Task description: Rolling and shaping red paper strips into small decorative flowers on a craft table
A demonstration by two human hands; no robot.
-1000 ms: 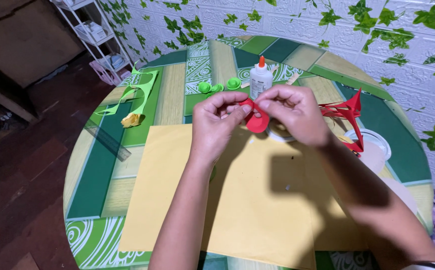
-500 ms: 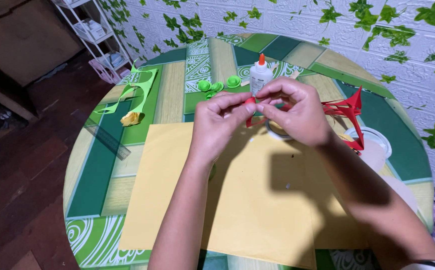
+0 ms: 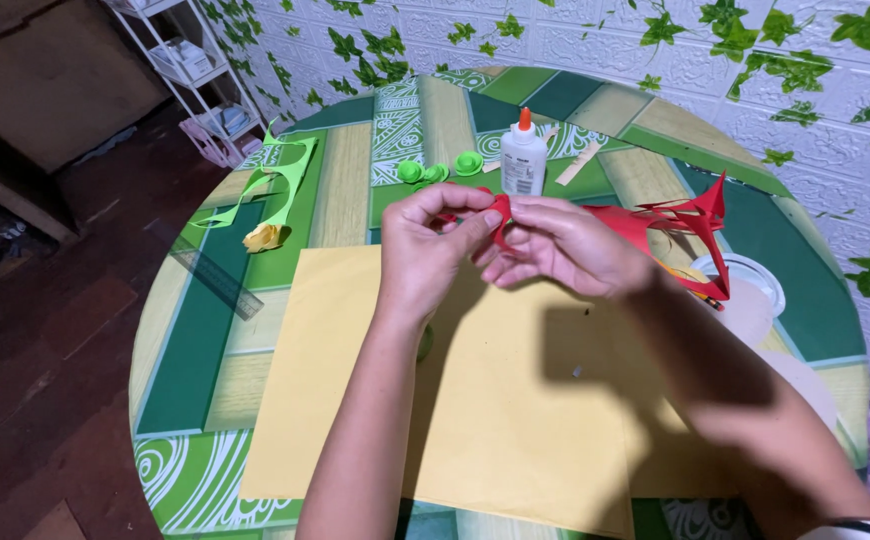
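Observation:
Both my hands meet above a round table, pinching one small curled piece of red paper (image 3: 500, 212). My left hand (image 3: 433, 250) grips its left end with thumb and fingers. Its right end sits between the fingertips of my right hand (image 3: 567, 247). Under them lies a large yellow sheet (image 3: 475, 420). A white glue bottle (image 3: 523, 160) with an orange tip stands just beyond my hands. Cut red paper scrap (image 3: 690, 222) lies right of my right hand.
Small green paper rolls (image 3: 440, 168) sit left of the bottle. Green paper offcuts (image 3: 280, 180) and a yellow paper rose (image 3: 265, 237) lie far left, near a clear ruler (image 3: 217, 282). A white lid (image 3: 752, 285) is at right. A wire shelf (image 3: 200, 75) stands behind the table (image 3: 185, 330).
My hands have drawn closer together and the red paper piece has been rolled tighter between my fingers. The view has shifted slightly; nothing else on the table moved.

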